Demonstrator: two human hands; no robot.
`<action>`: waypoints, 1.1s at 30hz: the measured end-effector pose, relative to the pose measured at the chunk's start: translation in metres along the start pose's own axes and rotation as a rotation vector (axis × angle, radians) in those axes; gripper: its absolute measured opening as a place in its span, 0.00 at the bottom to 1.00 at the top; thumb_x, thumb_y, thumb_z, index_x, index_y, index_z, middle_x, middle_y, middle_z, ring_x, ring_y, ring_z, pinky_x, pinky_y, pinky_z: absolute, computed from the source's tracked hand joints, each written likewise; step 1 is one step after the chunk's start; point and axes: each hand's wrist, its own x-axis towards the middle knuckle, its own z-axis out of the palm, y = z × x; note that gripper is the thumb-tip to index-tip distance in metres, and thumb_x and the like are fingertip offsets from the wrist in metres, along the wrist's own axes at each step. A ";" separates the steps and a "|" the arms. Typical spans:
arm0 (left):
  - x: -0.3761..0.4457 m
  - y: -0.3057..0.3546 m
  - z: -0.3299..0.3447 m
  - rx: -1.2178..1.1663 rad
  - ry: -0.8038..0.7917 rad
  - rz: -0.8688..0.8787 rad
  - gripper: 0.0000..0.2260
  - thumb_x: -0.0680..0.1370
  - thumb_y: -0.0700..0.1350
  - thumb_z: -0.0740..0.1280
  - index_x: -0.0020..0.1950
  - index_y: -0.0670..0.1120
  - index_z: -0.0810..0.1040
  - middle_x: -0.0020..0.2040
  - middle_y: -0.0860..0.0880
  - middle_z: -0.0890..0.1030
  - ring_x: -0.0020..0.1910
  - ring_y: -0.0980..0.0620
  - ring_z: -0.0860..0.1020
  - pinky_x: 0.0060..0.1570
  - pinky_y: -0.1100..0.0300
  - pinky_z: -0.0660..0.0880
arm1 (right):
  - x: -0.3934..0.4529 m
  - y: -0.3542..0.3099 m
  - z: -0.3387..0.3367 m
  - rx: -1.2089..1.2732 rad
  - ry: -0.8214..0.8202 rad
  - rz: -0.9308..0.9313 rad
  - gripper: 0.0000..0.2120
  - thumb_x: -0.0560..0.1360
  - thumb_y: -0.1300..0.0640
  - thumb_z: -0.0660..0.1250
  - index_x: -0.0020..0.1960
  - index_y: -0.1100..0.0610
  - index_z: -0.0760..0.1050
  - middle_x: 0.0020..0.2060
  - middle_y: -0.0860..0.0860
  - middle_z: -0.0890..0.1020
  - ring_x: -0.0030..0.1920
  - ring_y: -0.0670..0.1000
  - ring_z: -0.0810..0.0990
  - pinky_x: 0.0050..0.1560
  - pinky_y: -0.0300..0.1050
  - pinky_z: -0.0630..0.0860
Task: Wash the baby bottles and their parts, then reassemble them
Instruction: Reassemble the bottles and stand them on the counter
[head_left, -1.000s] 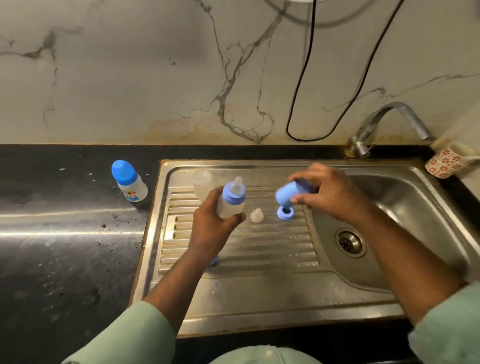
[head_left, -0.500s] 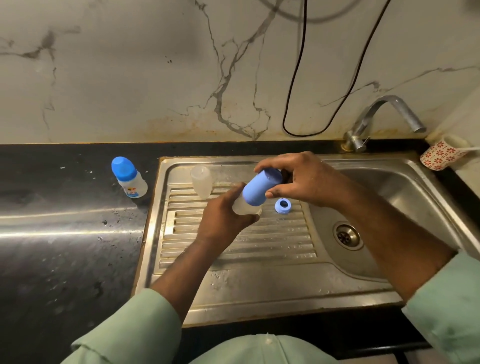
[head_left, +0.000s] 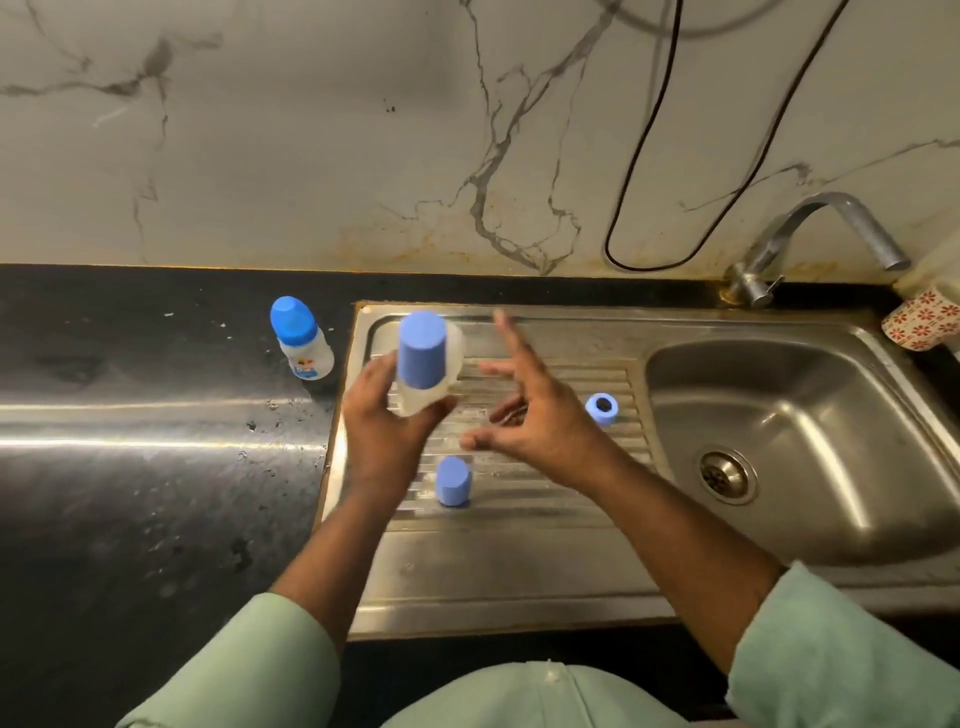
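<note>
so, my left hand (head_left: 387, 415) has its fingers curled round a clear bottle (head_left: 423, 387) with its blue cap (head_left: 422, 349) on, held over the ribbed drainboard (head_left: 545, 499). my right hand (head_left: 530, 415) hovers just beside it, fingers spread and holding nothing. one capped bottle (head_left: 301, 338) already stands finished on the dark tabletop (head_left: 130, 467) to the left. by my reckoning the one in hand looks assembled too. left to do: a loose blue cap (head_left: 453, 480) stands near my left wrist and a blue collar ring (head_left: 602, 409) lies by the basin (head_left: 779, 441), both waiting for a bottle.
</note>
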 end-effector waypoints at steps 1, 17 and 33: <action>0.005 -0.013 -0.011 0.017 0.023 -0.062 0.27 0.68 0.44 0.81 0.66 0.45 0.78 0.59 0.50 0.80 0.59 0.51 0.78 0.58 0.58 0.76 | 0.001 0.008 0.009 -0.078 -0.062 -0.002 0.51 0.65 0.48 0.79 0.75 0.32 0.48 0.67 0.45 0.73 0.45 0.43 0.79 0.45 0.33 0.78; 0.038 -0.102 -0.082 -0.036 0.101 -0.352 0.25 0.76 0.42 0.74 0.71 0.48 0.72 0.60 0.54 0.78 0.58 0.52 0.77 0.64 0.48 0.76 | 0.037 0.041 0.059 -0.259 -0.100 0.041 0.32 0.70 0.45 0.74 0.72 0.47 0.68 0.56 0.46 0.80 0.47 0.40 0.76 0.48 0.35 0.72; 0.013 0.010 0.096 0.585 -0.589 0.371 0.25 0.75 0.47 0.74 0.70 0.51 0.73 0.64 0.45 0.73 0.58 0.43 0.77 0.52 0.47 0.80 | 0.005 0.118 -0.035 -0.374 0.284 0.339 0.13 0.75 0.61 0.69 0.59 0.55 0.80 0.56 0.51 0.81 0.53 0.48 0.78 0.54 0.39 0.72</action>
